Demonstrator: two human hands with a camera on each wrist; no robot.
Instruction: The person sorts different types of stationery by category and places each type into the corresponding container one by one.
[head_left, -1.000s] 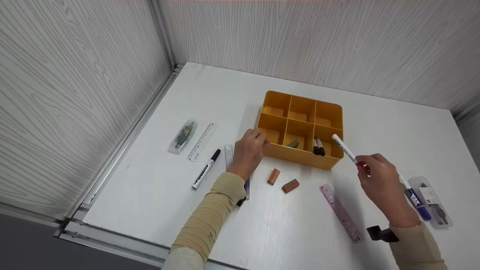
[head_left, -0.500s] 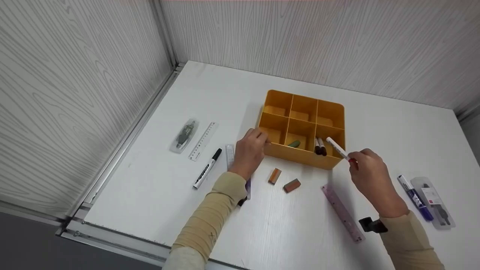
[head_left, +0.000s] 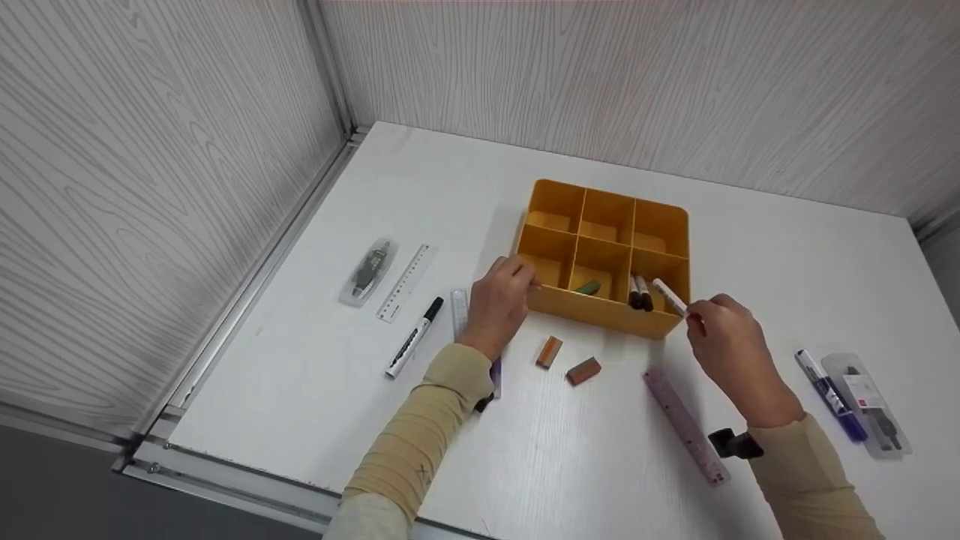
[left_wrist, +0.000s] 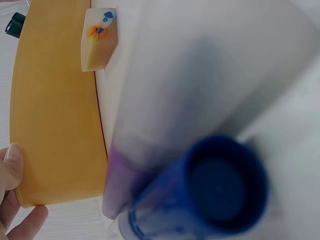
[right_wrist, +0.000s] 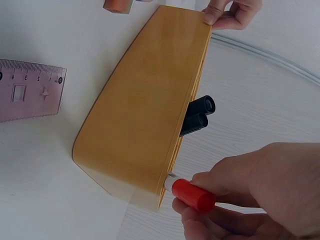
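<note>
My left hand (head_left: 501, 304) grips the front left corner of a yellow six-compartment organizer box (head_left: 600, 311); in the left wrist view, thumb and fingers pinch its rim. My right hand (head_left: 731, 349) pinches a white marker (head_left: 669, 295) by its red cap (right_wrist: 192, 195), at the box's front right corner. The marker's white end reaches down into the front right compartment. Two black-capped markers (head_left: 640, 292) lean in that same compartment. In the front middle one lies a small green item (head_left: 589, 287). Two erasers (head_left: 549, 352) lie before the box.
Left of the box lie a black-capped marker (head_left: 415, 337), a clear ruler (head_left: 405, 283) and a clear case (head_left: 369, 271). A pink ruler (head_left: 686, 427) lies at front right. A blue marker (head_left: 831, 395) and another clear case (head_left: 866, 405) are farther right. My left forearm partly covers several items.
My right hand has moved left and toward the box, bringing the red-capped marker from above the right rim into the front right compartment. The left hand keeps its grip on the box.
</note>
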